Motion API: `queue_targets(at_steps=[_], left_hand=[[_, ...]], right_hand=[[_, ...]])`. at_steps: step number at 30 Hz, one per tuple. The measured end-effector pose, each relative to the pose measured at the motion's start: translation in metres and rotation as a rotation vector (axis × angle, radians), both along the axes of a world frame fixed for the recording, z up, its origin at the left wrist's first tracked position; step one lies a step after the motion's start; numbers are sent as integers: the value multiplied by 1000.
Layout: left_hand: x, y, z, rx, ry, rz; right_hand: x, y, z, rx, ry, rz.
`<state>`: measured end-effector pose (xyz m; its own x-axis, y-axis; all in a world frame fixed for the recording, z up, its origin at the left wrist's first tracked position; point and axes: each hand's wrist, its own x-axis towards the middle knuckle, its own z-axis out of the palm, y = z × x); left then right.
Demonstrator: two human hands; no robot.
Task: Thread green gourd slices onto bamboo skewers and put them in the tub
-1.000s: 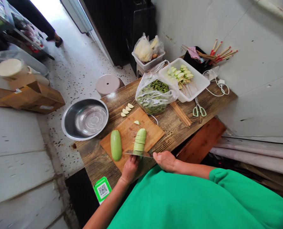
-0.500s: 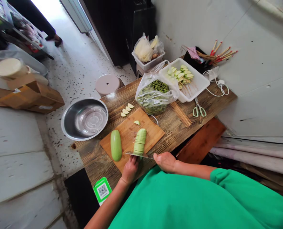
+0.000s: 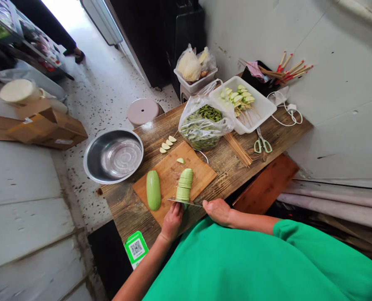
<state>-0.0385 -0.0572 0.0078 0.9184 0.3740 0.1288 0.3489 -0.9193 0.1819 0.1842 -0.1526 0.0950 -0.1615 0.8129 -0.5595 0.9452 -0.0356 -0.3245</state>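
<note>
Head view: cutting board (image 3: 201, 170) is occupied by the sliced gourd (image 3: 184, 184), unshifted. Knife (image 3: 189, 203), gripped in curled fingers of the right hand (image 3: 217, 211), is seen more edge-on than a second ago; slicing is judged under way. Left hand (image 3: 172, 221): fingers part-hidden beside knife, hold cannot be told.

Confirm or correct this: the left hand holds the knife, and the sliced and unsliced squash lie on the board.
Wrong hand: the head view shows the right hand holding the knife, not the left hand. The sliced squash and unsliced squash do lie on the board.
</note>
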Motion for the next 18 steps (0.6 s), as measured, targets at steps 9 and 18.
queue_targets(at_steps=[9, 18], left_hand=[[0, -1, 6, 10, 4, -16], [-3, 1, 7, -45, 16, -40]], right_hand=[[0, 6, 4, -17, -5, 20], [-2, -3, 7, 26, -5, 6]])
